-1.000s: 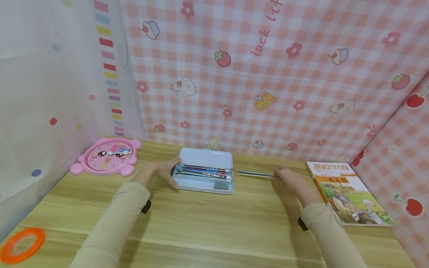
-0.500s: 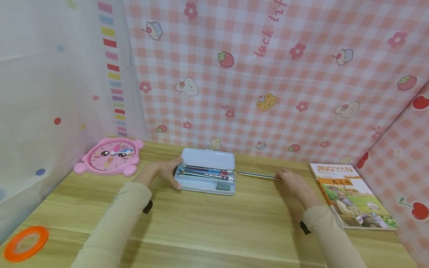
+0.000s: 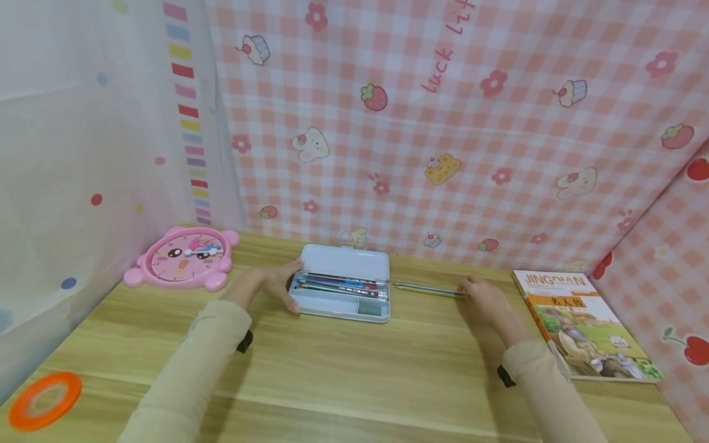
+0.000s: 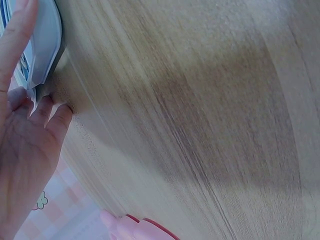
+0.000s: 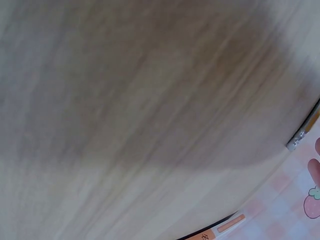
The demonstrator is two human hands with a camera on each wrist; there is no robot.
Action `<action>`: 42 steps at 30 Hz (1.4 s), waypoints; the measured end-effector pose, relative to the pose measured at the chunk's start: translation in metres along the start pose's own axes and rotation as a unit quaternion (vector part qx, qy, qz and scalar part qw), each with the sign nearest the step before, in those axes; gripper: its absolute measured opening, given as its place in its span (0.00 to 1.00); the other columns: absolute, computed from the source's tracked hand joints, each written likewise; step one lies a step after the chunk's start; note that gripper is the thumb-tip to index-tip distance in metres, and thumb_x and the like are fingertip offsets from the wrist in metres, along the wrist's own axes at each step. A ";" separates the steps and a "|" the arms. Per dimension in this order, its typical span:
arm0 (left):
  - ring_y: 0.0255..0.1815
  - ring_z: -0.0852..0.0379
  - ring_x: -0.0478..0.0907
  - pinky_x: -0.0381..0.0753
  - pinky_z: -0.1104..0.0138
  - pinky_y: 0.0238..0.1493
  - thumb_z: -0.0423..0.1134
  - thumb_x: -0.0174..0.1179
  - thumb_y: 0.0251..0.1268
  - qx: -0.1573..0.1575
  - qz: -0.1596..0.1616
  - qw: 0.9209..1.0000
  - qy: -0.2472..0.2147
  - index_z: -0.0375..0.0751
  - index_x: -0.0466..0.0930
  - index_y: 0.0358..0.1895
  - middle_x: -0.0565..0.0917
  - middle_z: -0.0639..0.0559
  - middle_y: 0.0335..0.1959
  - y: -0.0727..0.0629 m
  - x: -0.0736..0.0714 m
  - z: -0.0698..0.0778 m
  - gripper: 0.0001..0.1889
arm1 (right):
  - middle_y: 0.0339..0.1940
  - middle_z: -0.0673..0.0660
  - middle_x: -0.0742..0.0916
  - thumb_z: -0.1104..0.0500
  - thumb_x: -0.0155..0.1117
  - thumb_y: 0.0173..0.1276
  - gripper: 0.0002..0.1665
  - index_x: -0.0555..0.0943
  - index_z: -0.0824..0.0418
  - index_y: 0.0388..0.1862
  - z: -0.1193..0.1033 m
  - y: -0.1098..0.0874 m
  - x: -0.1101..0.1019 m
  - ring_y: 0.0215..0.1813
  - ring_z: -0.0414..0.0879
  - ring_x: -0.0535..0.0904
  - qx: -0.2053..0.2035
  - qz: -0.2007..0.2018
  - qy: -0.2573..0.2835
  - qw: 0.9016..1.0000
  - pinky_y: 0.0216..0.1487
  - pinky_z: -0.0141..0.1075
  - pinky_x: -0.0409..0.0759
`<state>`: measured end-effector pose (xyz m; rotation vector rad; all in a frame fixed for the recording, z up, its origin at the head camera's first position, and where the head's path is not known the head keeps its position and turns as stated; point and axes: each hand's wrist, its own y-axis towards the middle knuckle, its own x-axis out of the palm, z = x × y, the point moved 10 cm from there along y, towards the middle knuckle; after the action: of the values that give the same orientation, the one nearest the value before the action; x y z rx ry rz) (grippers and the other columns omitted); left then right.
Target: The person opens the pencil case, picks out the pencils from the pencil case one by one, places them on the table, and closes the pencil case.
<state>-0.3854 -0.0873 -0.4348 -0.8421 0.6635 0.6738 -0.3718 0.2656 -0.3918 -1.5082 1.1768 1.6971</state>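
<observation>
In the head view a pale blue pencil case [image 3: 327, 304] lies with its lid raised, several pencils [image 3: 338, 286] and a dark grey-green block [image 3: 369, 307] inside. My left hand [image 3: 275, 287] holds its left end, thumb at the front corner and fingers behind; the left wrist view shows fingertips [image 4: 59, 120] at the case's edge [image 4: 47, 50]. Right of the case, slim pencils [image 3: 426, 289] lie on the table, their points towards it. My right hand [image 3: 487, 304] pinches their far ends. The right wrist view catches only their silver ends [image 5: 296, 141] and fingertips [image 5: 315, 170] close by.
On the wooden table [image 3: 343, 381] a pink toy clock [image 3: 185, 258] stands at the back left. An orange ring [image 3: 45, 401] lies at the front left, and a book [image 3: 587, 326] at the right. Patterned cloth walls [image 3: 410, 135] enclose the back and sides.
The head view has shifted a little, so everything appears slightly further right. Both hands keep their places at the case and the pencils.
</observation>
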 end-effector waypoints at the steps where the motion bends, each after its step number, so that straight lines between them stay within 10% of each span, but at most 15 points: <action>1: 0.73 0.37 0.32 0.39 0.47 0.72 0.51 0.69 0.45 -0.001 0.000 1.000 -0.001 0.32 0.32 0.71 0.31 0.36 0.73 0.000 0.000 -0.001 0.61 | 0.34 0.59 0.81 0.71 0.63 0.55 0.08 0.79 0.64 0.35 -0.001 0.001 -0.001 0.38 0.54 0.80 -0.003 0.005 0.002 1.000 0.37 0.45 0.81; 24: 0.74 0.38 0.33 0.39 0.47 0.73 0.49 0.69 0.46 -0.001 0.006 1.000 0.001 0.32 0.33 0.71 0.32 0.36 0.73 -0.001 -0.001 0.000 0.59 | 0.35 0.57 0.83 0.64 0.65 0.57 0.08 0.80 0.63 0.37 -0.116 0.067 -0.001 0.37 0.50 0.81 -0.107 0.009 0.047 0.993 0.39 0.41 0.81; 42: 0.74 0.39 0.35 0.41 0.49 0.73 0.48 0.70 0.44 0.000 0.018 1.000 -0.005 0.32 0.35 0.71 0.34 0.37 0.73 -0.001 -0.002 -0.001 0.59 | 0.42 0.56 0.83 0.67 0.61 0.60 0.13 0.81 0.62 0.45 -0.147 0.104 0.037 0.46 0.49 0.80 -0.029 -0.155 0.063 0.986 0.47 0.40 0.80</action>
<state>-0.3860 -0.0896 -0.4333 -0.8283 0.6709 0.7095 -0.4008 0.0840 -0.3996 -1.7539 0.9035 1.4560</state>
